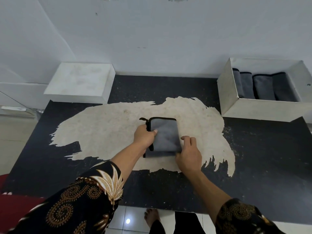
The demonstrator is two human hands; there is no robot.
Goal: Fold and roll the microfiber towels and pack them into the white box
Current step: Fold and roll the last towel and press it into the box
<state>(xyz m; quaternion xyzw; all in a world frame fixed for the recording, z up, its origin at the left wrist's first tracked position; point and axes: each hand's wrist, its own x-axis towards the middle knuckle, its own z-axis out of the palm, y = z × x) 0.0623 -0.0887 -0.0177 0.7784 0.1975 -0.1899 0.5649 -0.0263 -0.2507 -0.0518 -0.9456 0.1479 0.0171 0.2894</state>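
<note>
Mid-table: left hand pinches folded grey towel's left edge, right hand curls onto near corner, pinning layers for rolling.

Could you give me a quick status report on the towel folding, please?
Left hand pinches folded grey towel at left edge; right hand holds its near right corner. Rolled towels in white box. Nothing blocking.

Table: black top, lg worn beige patch at ctr. Wall behind table: white, scuffed. Floor tiles below table's near edge: white, glossy, light glare. Red surface left of table.
</note>
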